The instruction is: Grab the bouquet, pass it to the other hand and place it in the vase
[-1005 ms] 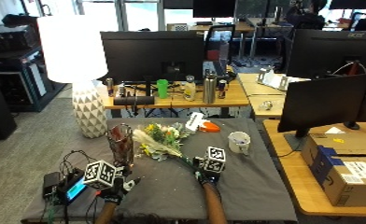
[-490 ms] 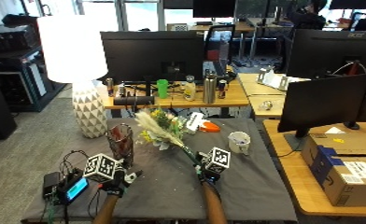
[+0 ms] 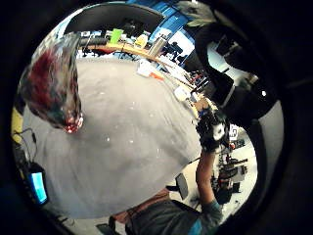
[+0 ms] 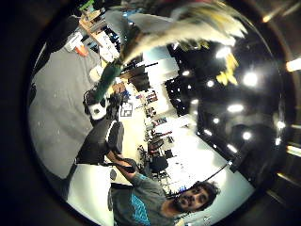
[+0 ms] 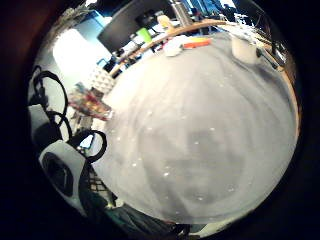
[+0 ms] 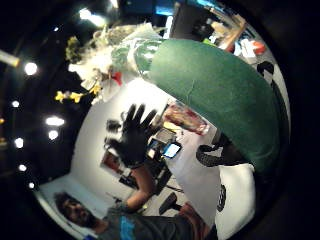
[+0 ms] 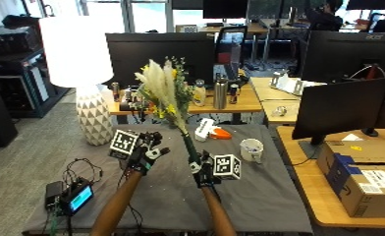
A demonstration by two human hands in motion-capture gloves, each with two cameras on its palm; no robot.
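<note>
Outside view: the right hand (image 7: 204, 172) grips the green stem of the bouquet (image 7: 164, 93), holding it upright and tilted left above the middle of the grey tabletop (image 7: 258, 196). The left hand (image 7: 145, 156) hovers just beside the stem, fingers spread and holding nothing. A white mug (image 7: 251, 149) stands toward the tabletop's right edge.

Left little-finger view: the vase (image 3: 53, 85) stands on the tabletop near its left edge.

Right thumb view: the green stem wrap (image 6: 215, 95) fills the palm; the left hand (image 6: 132, 137) shows fingers apart.
</note>
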